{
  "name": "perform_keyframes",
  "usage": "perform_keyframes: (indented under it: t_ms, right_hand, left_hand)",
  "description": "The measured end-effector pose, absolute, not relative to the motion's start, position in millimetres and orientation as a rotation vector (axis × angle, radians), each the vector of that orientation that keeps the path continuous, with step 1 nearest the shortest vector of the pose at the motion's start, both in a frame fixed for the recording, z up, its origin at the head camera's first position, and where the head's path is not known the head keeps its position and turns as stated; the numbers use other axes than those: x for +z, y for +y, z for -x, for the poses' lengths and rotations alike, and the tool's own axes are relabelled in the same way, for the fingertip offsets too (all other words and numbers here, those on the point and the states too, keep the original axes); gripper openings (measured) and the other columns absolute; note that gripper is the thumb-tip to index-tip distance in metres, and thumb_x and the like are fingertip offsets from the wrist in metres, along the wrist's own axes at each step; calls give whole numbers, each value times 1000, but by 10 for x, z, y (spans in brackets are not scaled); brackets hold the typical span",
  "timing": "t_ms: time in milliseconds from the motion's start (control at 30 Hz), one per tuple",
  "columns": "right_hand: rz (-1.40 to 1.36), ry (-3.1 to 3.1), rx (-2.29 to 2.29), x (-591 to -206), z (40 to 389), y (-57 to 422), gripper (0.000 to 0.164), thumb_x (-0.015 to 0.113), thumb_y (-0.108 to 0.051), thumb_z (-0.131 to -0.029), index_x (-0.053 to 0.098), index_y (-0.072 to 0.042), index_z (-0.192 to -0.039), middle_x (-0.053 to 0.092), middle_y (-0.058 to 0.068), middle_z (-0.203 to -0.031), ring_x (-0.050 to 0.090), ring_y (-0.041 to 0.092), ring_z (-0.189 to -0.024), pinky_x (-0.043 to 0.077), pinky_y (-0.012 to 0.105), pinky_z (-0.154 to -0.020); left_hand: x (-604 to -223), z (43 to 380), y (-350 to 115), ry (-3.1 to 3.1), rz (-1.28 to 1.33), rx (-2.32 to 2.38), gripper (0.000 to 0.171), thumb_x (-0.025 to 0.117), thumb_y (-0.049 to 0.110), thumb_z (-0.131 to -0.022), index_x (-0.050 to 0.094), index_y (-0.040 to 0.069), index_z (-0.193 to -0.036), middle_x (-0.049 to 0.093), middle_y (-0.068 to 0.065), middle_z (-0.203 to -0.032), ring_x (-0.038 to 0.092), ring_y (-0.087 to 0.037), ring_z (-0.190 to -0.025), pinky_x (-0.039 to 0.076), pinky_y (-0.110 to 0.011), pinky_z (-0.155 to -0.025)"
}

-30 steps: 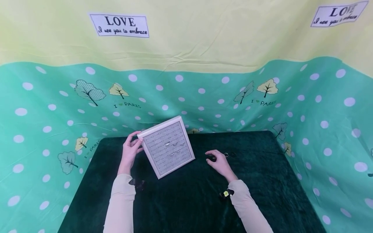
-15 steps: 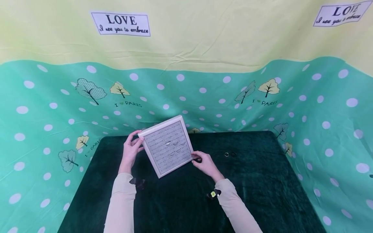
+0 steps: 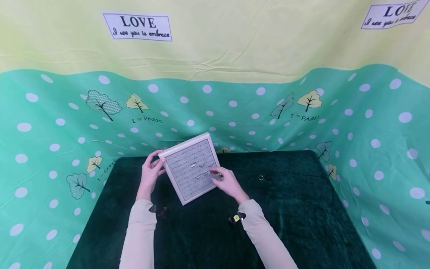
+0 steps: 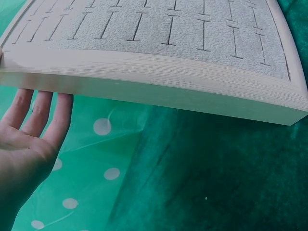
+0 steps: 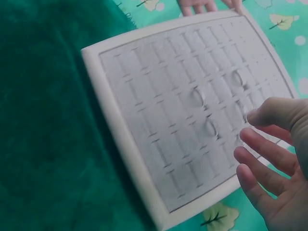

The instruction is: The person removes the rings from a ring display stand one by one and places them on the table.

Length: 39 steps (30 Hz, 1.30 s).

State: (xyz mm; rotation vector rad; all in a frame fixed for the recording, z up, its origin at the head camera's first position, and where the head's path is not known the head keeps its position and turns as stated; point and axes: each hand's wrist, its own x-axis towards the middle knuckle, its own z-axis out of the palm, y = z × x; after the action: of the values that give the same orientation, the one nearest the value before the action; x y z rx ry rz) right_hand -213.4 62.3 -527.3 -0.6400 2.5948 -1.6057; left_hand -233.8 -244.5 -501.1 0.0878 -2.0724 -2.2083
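Observation:
A white-framed ring display tray [image 3: 188,183] with grey slotted padding stands tilted toward the back of the table. My left hand [image 3: 150,173] grips its upper left corner; in the left wrist view three fingers [image 4: 60,120] reach under the edge. Several silver rings, one of them this ring [image 5: 197,97], sit in slots near the tray's middle. My right hand [image 3: 228,181] is over the tray's right side, fingers bent and thumb [image 5: 264,111] near the seated rings. Whether a ring is between its thumb and index finger is hidden.
A silver ring [image 3: 261,178] lies on the dark green velvet table cover [image 3: 302,213] right of the tray, beside a dark ring-like shape [image 3: 268,178]. A green dotted curtain [image 3: 231,116] hangs behind and along both sides.
My right hand has moved left, from near the loose ring to the tray's right edge and then over its padding. The left hand and tray have stayed almost still.

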Motion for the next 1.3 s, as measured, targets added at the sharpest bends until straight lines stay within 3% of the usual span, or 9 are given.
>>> perform_keyframes:
  t_ms: [400, 633, 833, 1300]
  right_hand:
    - [700, 2634, -1533, -5038, 2283, 379, 31, 65, -5, -91, 64, -5, -122, 61, 8, -122, 58, 25, -110, 47, 44, -92]
    - [755, 2736, -1440, -4976, 2371, 247, 28, 68, -9, -90, 66, -9, -119, 61, 5, -120, 54, 20, -112, 46, 37, -93]
    - [763, 2767, -1373, -4989, 2394, 149, 27, 70, -10, -89, 67, -10, -117, 60, 4, -119, 51, 19, -113, 43, 35, -96]
    - [727, 2812, -1290, -5090, 2458, 29, 28, 71, -9, -88, 67, -13, -115, 59, 2, -113, 50, 18, -104, 42, 33, -89]
  left_hand:
    - [-4992, 2327, -2450, -2082, -96, -2202, 47, 66, 25, -93, 50, 13, -135, 67, 3, -106, 66, -13, -95, 54, -30, -77]
    - [-4945, 2308, -2454, -2090, -106, -2229, 49, 63, 20, -95, 46, 8, -139, 66, 2, -108, 65, -12, -95, 54, -31, -79]
    - [-4814, 2218, -2394, -2135, -88, -2211, 49, 62, 21, -96, 44, 7, -139, 64, 1, -110, 64, -12, -98, 53, -35, -83]
    - [-4763, 2215, -2365, -2092, -94, -2232, 47, 63, 16, -95, 45, 4, -138, 66, 1, -106, 66, -13, -93, 54, -35, -80]
